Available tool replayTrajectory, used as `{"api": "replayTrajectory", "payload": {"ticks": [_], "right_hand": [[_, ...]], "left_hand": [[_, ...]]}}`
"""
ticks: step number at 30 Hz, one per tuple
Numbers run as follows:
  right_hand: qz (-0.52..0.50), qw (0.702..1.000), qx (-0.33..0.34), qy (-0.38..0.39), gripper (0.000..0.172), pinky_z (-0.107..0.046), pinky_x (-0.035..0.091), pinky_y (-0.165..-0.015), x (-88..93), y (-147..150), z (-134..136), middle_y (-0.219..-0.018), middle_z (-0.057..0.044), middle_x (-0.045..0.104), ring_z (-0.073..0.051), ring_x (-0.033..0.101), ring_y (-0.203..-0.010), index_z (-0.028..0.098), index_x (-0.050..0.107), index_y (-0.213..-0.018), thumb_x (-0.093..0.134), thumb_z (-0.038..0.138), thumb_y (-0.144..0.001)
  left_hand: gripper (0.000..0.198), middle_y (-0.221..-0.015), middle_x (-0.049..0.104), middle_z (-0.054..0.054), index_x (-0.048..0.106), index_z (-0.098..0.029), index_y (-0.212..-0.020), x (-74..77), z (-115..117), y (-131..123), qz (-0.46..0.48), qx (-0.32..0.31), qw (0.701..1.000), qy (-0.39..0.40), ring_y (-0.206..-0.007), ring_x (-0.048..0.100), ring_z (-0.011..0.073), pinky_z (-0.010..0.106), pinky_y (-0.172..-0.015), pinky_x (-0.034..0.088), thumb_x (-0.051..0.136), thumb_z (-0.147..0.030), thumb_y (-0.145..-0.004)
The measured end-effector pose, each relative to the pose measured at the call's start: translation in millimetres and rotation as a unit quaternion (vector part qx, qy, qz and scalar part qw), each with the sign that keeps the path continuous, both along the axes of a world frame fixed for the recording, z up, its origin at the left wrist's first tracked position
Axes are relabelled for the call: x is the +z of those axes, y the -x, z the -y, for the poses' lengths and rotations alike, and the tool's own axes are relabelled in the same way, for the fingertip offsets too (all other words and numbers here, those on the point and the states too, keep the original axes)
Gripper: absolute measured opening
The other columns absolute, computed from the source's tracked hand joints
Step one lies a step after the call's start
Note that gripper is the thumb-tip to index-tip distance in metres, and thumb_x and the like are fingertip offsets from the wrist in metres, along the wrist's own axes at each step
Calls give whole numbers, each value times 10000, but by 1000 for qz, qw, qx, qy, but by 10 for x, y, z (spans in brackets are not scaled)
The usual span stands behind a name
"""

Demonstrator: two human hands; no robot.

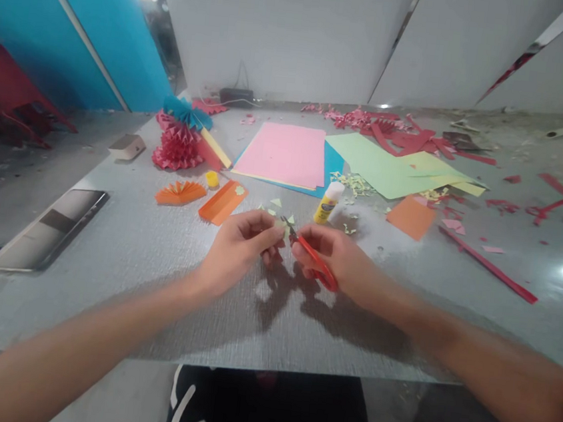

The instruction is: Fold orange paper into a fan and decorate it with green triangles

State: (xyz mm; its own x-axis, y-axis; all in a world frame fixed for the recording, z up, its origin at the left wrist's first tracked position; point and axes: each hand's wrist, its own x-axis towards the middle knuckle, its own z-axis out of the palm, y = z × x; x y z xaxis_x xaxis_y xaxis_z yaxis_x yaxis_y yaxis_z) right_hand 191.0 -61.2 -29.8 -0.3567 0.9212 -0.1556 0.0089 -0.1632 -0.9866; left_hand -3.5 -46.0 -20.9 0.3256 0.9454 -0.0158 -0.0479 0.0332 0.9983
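Left hand (238, 243) pinches a small pale-green paper scrap (283, 230) between thumb and fingertips. Right hand (339, 257), at 3 o'clock from it, curls around red scissors (317, 263). Their long axis runs 4 to 10 o'clock, with the tips at the scrap. A glue bottle (329, 202) stands at 12 o'clock.

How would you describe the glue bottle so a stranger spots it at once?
Start at the big pink sheet on the grey table. Just off its near right corner stands the glue bottle: the only upright thing among flat paper, with a white top and a yellow body.
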Motion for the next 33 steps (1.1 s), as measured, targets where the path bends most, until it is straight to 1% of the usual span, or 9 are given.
{"api": "replayTrajectory", "payload": {"ticks": [5, 10, 12, 16, 20, 26, 30, 33], "right_hand": [[4, 1000, 4, 0, 382, -258, 414, -530, 21, -10, -1, -728, 23, 608, -107, 546, -578, 201, 635, -836, 865, 500, -771], [10, 1000, 10, 3, 374, -258, 388, -517, 57, -19, 11, -700, 38, 573, -105, 536, -568, 202, 626, -834, 856, 492, -778], [9, 1000, 9, 2, 373, -265, 407, -536, 59, -16, 13, -699, 40, 570, -105, 537, -573, 201, 623, -829, 857, 487, -778], [-1, 1000, 7, -1, 382, -278, 438, -563, 53, -10, 7, -723, 29, 594, -109, 543, -588, 201, 623, -821, 867, 490, -767], [4, 1000, 7, -8, 376, -270, 418, -537, 50, -16, -2, -721, 27, 594, -107, 541, -576, 203, 623, -831, 854, 495, -781], [12, 1000, 6, -8, 399, -264, 396, -521, 42, -21, -3, -687, 34, 577, -110, 531, -568, 202, 612, -829, 851, 519, -780], [12, 1000, 8, -1, 407, -259, 387, -521, 29, -20, 0, -680, 36, 577, -108, 530, -565, 201, 615, -832, 863, 518, -770], [15, 1000, 11, 2, 398, -256, 377, -517, 30, -24, -1, -674, 37, 574, -108, 530, -563, 200, 622, -833, 861, 513, -775]], "left_hand": [[239, -687, 666, 17, 662, -149, -765, 4, 5, 5, -9, 8, 1000, -11, -597, 624, 114, 232, -552, 486, 736, -350, -871], [222, -655, 654, 15, 656, -142, -759, 36, 15, 6, -20, 0, 1000, -19, -592, 611, 107, 227, -571, 497, 718, -319, -878], [215, -657, 654, 15, 655, -143, -757, 43, 14, 7, -19, 1, 1000, -21, -597, 616, 110, 229, -571, 499, 720, -313, -872], [228, -690, 670, 26, 664, -146, -763, 45, 11, 9, -19, 6, 1000, -14, -611, 631, 121, 237, -568, 505, 727, -342, -863], [271, -697, 676, 42, 678, -140, -723, 42, 12, 8, -32, -9, 999, 0, -619, 634, 128, 241, -568, 504, 730, -372, -853], [267, -696, 689, 32, 691, -154, -746, 35, 19, -3, -19, 26, 999, -6, -592, 628, 124, 241, -549, 496, 736, -392, -859], [308, -660, 666, 24, 673, -155, -725, 31, 17, -1, -27, 28, 999, -17, -586, 616, 120, 235, -543, 485, 735, -418, -874], [298, -653, 664, 24, 673, -154, -732, 28, 14, 7, -36, 27, 999, -27, -583, 606, 116, 235, -553, 483, 735, -405, -881]]}}
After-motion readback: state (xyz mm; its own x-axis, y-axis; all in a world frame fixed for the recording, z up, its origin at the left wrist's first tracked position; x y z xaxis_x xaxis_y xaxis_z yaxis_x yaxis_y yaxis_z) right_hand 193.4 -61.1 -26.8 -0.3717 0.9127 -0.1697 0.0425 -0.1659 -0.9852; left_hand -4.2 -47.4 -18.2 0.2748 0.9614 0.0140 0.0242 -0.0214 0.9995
